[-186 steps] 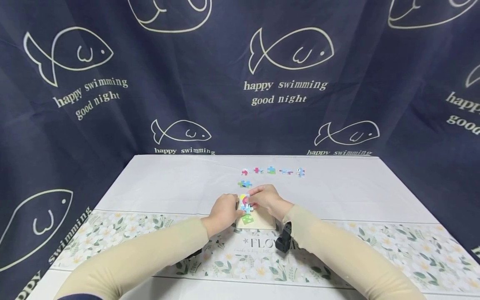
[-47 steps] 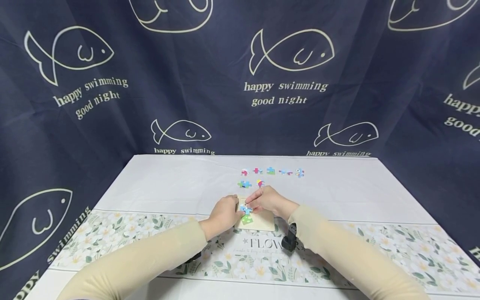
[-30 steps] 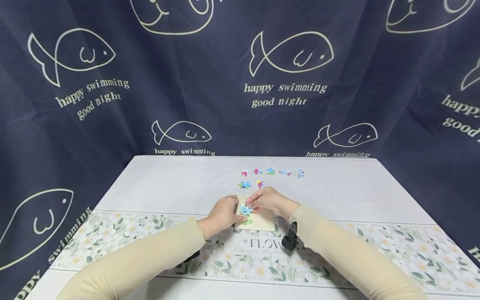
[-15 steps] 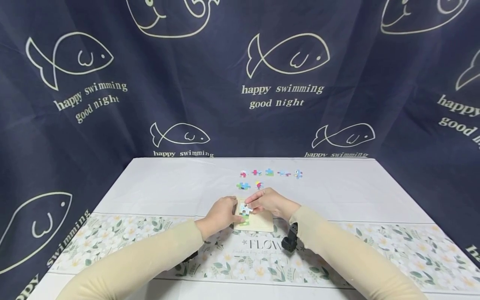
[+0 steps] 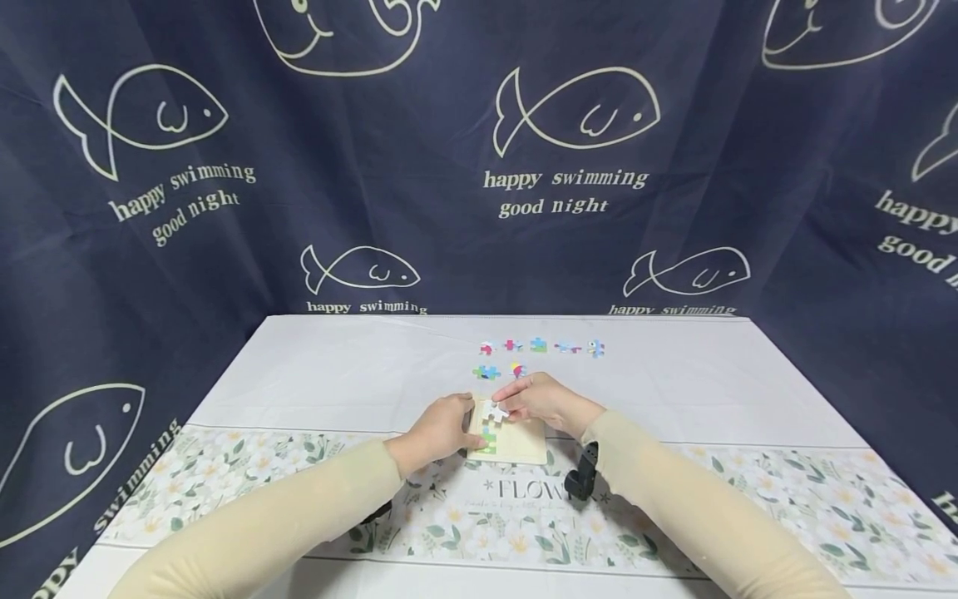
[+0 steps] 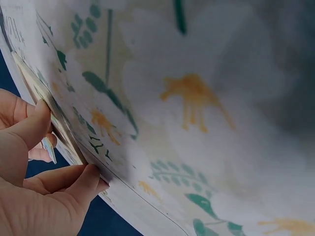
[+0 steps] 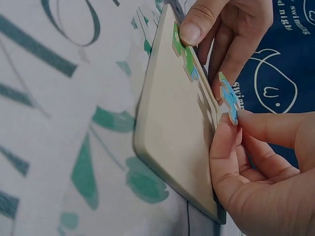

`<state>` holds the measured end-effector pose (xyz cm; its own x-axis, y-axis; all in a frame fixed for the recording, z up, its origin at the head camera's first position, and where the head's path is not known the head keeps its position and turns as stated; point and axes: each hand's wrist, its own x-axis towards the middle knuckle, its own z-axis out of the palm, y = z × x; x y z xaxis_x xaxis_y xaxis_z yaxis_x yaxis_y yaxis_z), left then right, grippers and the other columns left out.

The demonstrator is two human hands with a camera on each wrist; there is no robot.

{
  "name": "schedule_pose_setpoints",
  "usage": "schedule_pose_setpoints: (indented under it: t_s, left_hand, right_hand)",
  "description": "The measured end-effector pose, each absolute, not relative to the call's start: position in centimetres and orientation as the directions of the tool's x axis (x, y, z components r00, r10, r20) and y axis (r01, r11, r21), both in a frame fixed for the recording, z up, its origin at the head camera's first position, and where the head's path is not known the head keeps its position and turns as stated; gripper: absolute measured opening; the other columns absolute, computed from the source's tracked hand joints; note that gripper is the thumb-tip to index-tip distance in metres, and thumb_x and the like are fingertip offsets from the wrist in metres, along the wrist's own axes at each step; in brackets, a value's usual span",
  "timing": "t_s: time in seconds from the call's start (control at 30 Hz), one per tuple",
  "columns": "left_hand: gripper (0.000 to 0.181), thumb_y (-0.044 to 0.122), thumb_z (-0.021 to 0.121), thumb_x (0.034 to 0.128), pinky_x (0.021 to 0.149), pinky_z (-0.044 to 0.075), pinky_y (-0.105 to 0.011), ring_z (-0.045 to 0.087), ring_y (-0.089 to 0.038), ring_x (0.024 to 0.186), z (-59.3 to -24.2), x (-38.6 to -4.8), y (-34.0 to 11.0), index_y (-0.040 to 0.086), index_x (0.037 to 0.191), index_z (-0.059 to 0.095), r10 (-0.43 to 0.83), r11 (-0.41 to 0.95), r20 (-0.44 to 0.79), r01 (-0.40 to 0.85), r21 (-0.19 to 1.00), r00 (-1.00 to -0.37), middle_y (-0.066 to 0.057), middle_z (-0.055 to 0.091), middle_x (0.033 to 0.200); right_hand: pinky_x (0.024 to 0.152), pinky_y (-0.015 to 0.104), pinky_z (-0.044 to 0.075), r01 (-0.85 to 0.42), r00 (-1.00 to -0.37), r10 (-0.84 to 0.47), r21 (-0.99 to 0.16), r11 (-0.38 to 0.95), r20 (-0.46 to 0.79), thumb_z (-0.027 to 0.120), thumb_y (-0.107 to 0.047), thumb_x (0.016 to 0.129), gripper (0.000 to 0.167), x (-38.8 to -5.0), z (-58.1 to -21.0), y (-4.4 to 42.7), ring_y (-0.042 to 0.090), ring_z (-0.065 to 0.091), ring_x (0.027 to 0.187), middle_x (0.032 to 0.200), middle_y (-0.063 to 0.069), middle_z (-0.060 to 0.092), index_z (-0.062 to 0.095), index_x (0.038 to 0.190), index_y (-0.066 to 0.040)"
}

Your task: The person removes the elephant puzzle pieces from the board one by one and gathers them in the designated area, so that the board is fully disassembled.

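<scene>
My right hand (image 5: 550,403) pinches a blue jigsaw piece (image 7: 228,96) between thumb and fingertips, tilted above the upper left part of a pale wooden puzzle tray (image 5: 516,449). The piece looks whitish in the head view. My left hand (image 5: 437,433) holds the tray's left side, with its thumb on a green jigsaw piece (image 7: 184,53) lying in the tray's lower left corner. That green piece has a blue tab at its upper end, and the thumb hides part of it. In the left wrist view, the left fingertips touch the tray's edge.
Beyond the tray lie a blue-green piece (image 5: 486,372) and a yellow-pink piece (image 5: 517,369). Farther back, several more pieces form a row, including a blue-green one (image 5: 538,344). A floral runner (image 5: 674,499) lies beneath the tray; a dark fish-print curtain (image 5: 449,200) hangs behind the table.
The yellow-pink piece, earlier at the tray, now lies beyond it. My right hand has raised the blue piece away from the green one. My left thumb has slid down onto the green piece, which sits straighter.
</scene>
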<state>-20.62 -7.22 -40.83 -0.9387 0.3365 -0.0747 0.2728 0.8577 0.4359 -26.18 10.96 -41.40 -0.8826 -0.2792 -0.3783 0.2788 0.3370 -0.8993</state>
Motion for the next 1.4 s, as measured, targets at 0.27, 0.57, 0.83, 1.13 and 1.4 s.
schedule_pose_setpoints:
  t_s: [0.27,0.57,0.83,1.13,1.4]
  left_hand:
    - [0.071,0.031,0.078,0.0817,0.115,0.037,-0.043,0.045,-0.036,0.135,-40.8,-20.3,-7.3,-0.011,0.132,0.052,0.360,0.853,-0.080,0.293,0.432,-0.930,-0.023,0.046,0.145]
    - [0.076,0.035,0.076,0.0835,0.116,0.035,-0.042,0.041,-0.034,0.138,-40.8,-20.4,-7.6,-0.011,0.136,0.047,0.388,0.850,-0.107,0.311,0.425,-0.916,-0.021,0.042,0.149]
    - [0.078,0.035,0.076,0.0827,0.118,0.032,-0.041,0.038,-0.031,0.141,-40.9,-20.3,-7.8,-0.009,0.139,0.045,0.382,0.852,-0.113,0.302,0.427,-0.917,-0.018,0.040,0.151]
    - [0.078,0.033,0.076,0.0830,0.118,0.032,-0.042,0.037,-0.032,0.142,-41.2,-20.2,-8.0,-0.009,0.140,0.043,0.394,0.827,-0.094,0.308,0.471,-0.914,-0.018,0.039,0.152]
    - [0.079,0.031,0.076,0.0829,0.119,0.030,-0.042,0.034,-0.032,0.143,-41.2,-20.2,-8.1,-0.009,0.142,0.041,0.392,0.816,-0.103,0.294,0.498,-0.914,-0.018,0.037,0.153]
  right_hand:
    - [0.072,0.022,0.059,0.260,-0.882,-0.302,-0.908,0.328,-0.362,0.061,0.005,0.089,0.022,-26.2,-41.4,11.2,0.009,0.064,0.070,0.096,0.008,0.069,0.068,0.110,0.007]
    - [0.071,0.023,0.059,0.238,-0.890,-0.318,-0.929,0.284,-0.326,0.061,0.000,0.092,0.028,-26.5,-41.6,12.5,0.010,0.064,0.070,0.086,0.004,0.066,0.064,0.119,0.008]
    - [0.073,0.023,0.060,0.236,-0.888,-0.351,-0.949,0.208,-0.298,0.057,0.001,0.093,0.032,-26.9,-41.3,13.8,0.010,0.063,0.068,0.075,0.003,0.065,0.057,0.122,0.015]
    - [0.073,0.023,0.060,0.231,-0.900,-0.317,-0.945,0.233,-0.298,0.059,-0.003,0.094,0.033,-27.3,-41.0,15.3,0.010,0.063,0.069,0.075,0.002,0.064,0.057,0.123,0.013]
    - [0.070,0.021,0.060,0.199,-0.926,-0.265,-0.944,0.262,-0.269,0.059,-0.003,0.094,0.033,-28.8,-40.8,17.4,0.009,0.063,0.069,0.077,0.002,0.065,0.057,0.122,0.013]
